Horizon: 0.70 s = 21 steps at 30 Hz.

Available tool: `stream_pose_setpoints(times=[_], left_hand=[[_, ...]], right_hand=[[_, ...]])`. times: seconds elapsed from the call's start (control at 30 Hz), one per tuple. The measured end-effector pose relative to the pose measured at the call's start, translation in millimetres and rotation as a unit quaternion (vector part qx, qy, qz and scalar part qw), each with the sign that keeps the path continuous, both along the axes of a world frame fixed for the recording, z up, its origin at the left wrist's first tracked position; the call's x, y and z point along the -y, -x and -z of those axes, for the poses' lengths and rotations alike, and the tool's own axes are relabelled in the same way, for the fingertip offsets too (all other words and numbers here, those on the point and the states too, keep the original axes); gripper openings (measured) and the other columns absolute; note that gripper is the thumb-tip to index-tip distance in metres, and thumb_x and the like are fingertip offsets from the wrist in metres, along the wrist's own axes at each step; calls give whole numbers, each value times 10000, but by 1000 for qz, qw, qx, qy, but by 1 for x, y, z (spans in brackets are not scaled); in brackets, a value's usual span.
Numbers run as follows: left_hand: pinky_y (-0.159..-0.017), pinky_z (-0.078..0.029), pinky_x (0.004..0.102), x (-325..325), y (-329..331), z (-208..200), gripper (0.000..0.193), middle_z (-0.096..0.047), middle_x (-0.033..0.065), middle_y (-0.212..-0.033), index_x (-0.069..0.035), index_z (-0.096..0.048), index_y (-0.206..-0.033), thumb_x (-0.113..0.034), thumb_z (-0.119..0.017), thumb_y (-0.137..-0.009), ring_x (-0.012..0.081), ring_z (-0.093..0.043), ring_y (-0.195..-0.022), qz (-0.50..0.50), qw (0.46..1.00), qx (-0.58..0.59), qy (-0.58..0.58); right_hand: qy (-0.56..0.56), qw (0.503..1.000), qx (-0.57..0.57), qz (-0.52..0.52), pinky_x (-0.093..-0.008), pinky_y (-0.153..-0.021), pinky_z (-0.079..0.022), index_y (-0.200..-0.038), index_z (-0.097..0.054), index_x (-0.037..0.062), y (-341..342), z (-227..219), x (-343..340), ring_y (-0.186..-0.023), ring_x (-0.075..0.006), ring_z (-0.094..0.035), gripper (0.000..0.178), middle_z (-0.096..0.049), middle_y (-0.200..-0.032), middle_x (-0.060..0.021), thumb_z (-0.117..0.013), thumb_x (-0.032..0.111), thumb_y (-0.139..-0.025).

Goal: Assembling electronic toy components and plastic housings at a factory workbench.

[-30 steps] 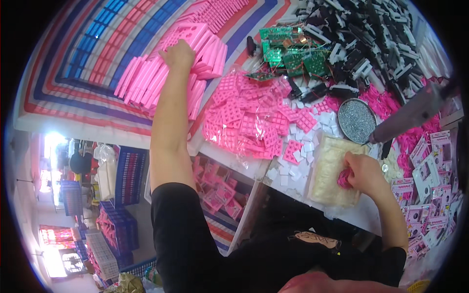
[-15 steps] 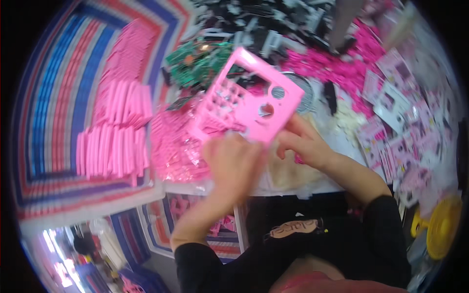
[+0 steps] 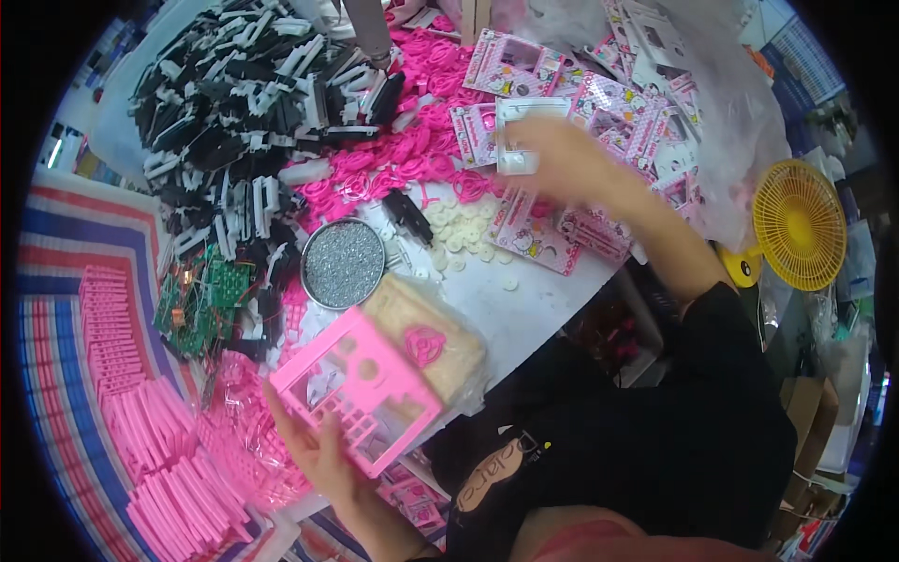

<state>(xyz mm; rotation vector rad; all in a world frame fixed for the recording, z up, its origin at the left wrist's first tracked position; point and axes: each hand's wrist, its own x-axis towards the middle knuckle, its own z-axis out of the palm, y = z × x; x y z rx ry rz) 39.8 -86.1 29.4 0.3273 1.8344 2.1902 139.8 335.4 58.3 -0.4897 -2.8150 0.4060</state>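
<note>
- Left hand (image 3: 320,461) is clamped on a pink panel (image 3: 398,377), with thumb and fingers at the panel's edge, on its side between 7 and 8 o'clock.
- If 12 o'clock is the top of the view, the panel lies from this hand at about 1 o'clock. Its long axis runs from between 10 and 11 o'clock to between 4 and 5 o'clock.
- Right hand (image 3: 567,157) is well apart from the panel, which lies from it between 7 and 8 o'clock; so, of the 2 hands, the left is nearer.
- Fingers of the right hand are blurred over a white-edged piece (image 3: 534,106); I cannot tell if they are apart or together, nor if they touch it.
- Between 1 and 2 o'clock from the panel is a beige pad (image 3: 454,328), bearing 1 pink coil (image 3: 423,346); the panel overlaps the pad in the view.
- As for writing, the pink-and-white cards (image 3: 538,245), near 6 o'clock from the right hand, bear printed lettering and small cartoon figures.
- Black shirt (image 3: 609,440) also carries lettering; on the panel I see none.
</note>
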Motion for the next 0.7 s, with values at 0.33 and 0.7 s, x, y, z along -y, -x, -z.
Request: stream_pose_setpoints(times=[0.33, 0.7], left_hand=[[-929, -565, 362, -8, -5, 37, 407, -628, 161, -1285, 22, -531, -1406, 8, -527, -999, 222, -643, -1134, -68, 993, -79, 57], [-1038, -465, 399, -53, -38, 24, 511, -642, 153, -1232, 17, -595, -1256, -430, -574, -1008, 250, -624, -1134, 9, 998, 5, -65]], right_hand=[[162, 970, -88, 158, -262, -752, -494, -1256, -663, 1, -57, -54, -286, -884, -110, -633, 511, -698, -1032, -8, -802, 294, -861], [651, 747, -49, -123, -221, -583, -466, -1269, -577, 30, 2, -13, 103, -674, -82, -610, 395, -708, -917, -49, -742, 125, -923]])
